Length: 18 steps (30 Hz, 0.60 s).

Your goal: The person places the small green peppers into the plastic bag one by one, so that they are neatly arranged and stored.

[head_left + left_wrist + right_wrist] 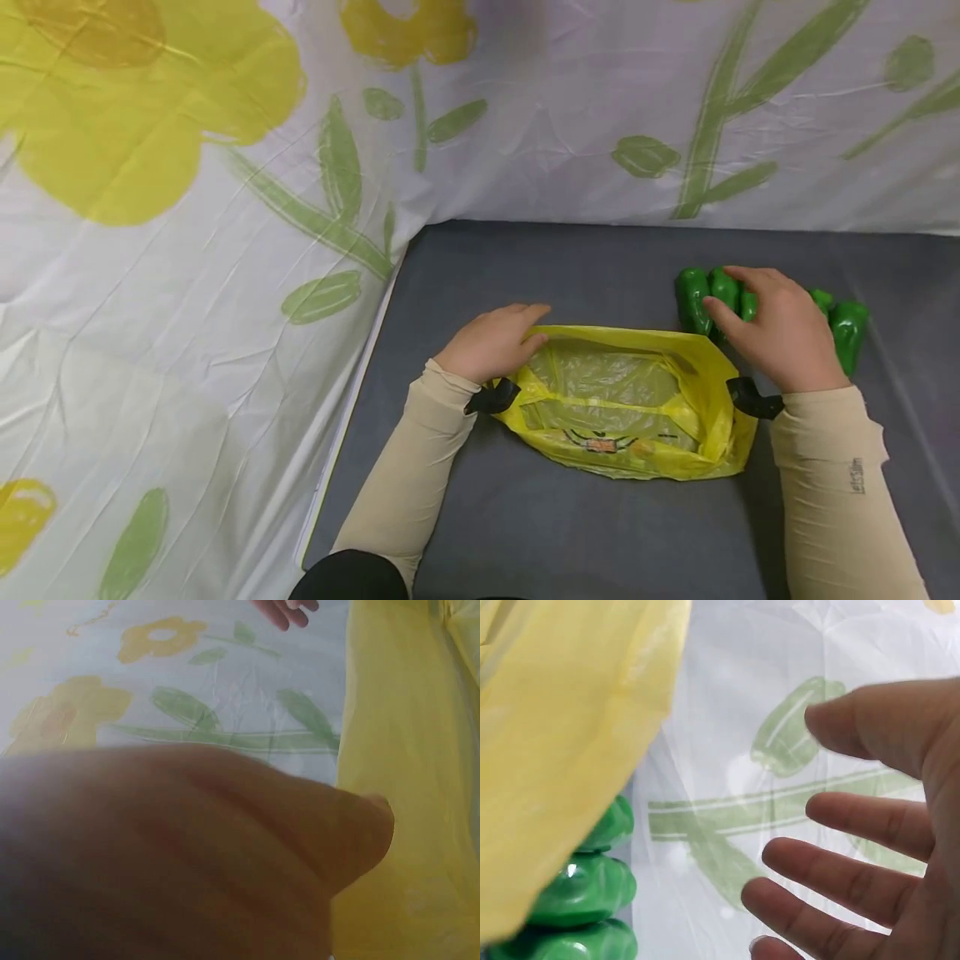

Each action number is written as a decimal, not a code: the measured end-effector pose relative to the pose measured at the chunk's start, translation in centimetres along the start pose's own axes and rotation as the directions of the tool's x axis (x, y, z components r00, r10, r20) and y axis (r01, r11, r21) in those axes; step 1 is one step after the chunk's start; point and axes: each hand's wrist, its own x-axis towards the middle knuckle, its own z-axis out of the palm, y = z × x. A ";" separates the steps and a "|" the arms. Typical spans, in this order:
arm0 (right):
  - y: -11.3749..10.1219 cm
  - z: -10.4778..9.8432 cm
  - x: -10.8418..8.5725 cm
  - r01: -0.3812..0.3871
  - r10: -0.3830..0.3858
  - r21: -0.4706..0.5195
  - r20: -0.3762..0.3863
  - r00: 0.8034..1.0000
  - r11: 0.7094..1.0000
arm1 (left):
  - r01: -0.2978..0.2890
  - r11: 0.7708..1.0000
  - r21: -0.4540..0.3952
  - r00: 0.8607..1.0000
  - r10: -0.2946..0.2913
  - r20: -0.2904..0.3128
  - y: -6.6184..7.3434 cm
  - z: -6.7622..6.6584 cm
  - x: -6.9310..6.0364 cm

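Note:
A yellow plastic bag [637,467] stands with its mouth spread wide, and its inside shows as bare film. My left hand [491,342] is at the bag's far left corner. Its thumb lies over the rim and its fingers are on the far side; the left wrist view shows the thumb [367,825] against the yellow film, the fingers hidden. To the right of the bag, my right hand [787,329] hovers with fingers spread, holding nothing. Below and behind it lie several glossy green peppers [692,300], partly covered by the hand. The right wrist view shows peppers [585,889] beside the bag.
The dark grey tabletop [600,542] lies under everything. A white flower-print cloth [570,150] hangs along the back edge and down the left side. Black straps [491,396] sit on both wrists, close to the bag's sides.

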 end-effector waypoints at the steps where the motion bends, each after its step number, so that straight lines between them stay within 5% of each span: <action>1: 0.0 0.0 0.2 -0.004 0.004 0.007 -0.005 1.000 1.000 | -0.009 1.000 0.008 1.000 0.009 -0.003 -0.1 0.0 0.1; 8: -0.1 0.6 2.3 -0.039 0.039 -0.003 0.018 0.999 0.999 | -0.065 0.996 0.063 0.998 0.067 -0.023 -0.4 0.3 0.5; 18: 0.9 2.4 4.5 -0.043 0.062 -0.112 0.171 0.983 0.993 | -0.075 0.995 0.072 0.996 0.078 -0.038 -0.4 0.1 0.2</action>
